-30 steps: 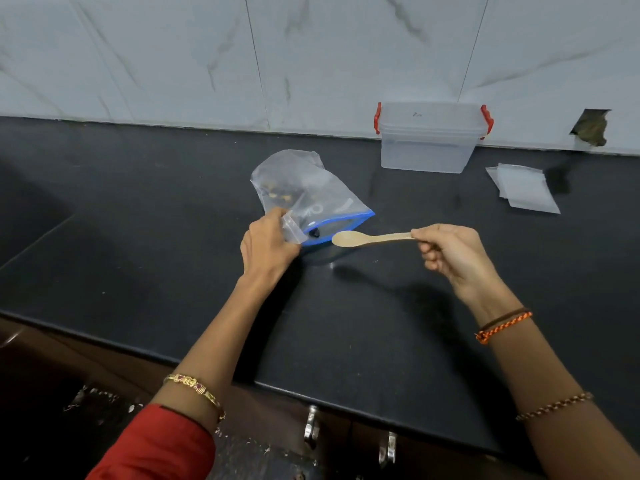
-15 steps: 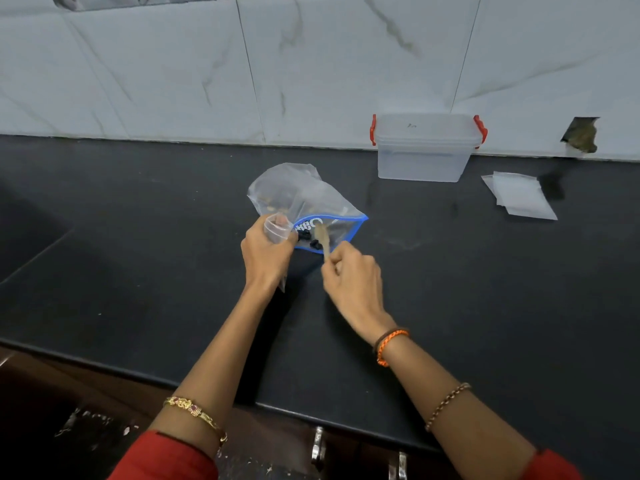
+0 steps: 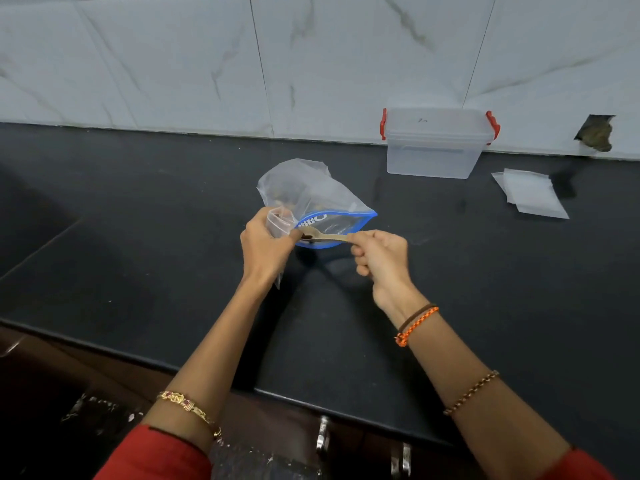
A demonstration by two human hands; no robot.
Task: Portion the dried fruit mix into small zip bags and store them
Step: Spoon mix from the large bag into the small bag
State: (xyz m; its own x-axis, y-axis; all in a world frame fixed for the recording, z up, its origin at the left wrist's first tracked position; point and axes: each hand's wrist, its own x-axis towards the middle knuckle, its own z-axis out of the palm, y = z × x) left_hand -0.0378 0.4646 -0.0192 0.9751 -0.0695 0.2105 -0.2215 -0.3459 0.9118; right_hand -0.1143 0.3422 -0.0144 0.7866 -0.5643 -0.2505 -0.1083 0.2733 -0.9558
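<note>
Head view looks down on a black countertop (image 3: pixel 138 237) backed by a pale marbled wall. Near its middle the left hand (image 3: pixel 265 247) has its fingers curled round a small clear zip bag (image 3: pixel 277 225), gripping it near its mouth; most of that bag is hidden behind the palm, and only a sliver of plastic shows below the wrist, so how full it is cannot be made out. The right hand (image 3: pixel 381 259) pinches the handle end of a wooden spoon (image 3: pixel 325 236) between thumb and forefinger, the other fingers curled under. The spoon lies nearly level, its bowl carrying a few dark pieces of dried fruit (image 3: pixel 306 234) just beside the small bag's opening; whether the bowl touches the plastic is unclear. Behind the spoon sits a large clear bag with a blue zip rim (image 3: pixel 311 199), its mouth gaping toward the person; dim brownish contents show through the crumpled plastic but are too blurred to identify. Against the wall to the right stands a lidded translucent box with red clips (image 3: pixel 436 143), its inside too cloudy to read. Further right a small stack of flat empty bags (image 3: pixel 530 194) lies on the counter, well apart from the hands. Both forearms wear bracelets, and red sleeves are cut off by the bottom edge.
</note>
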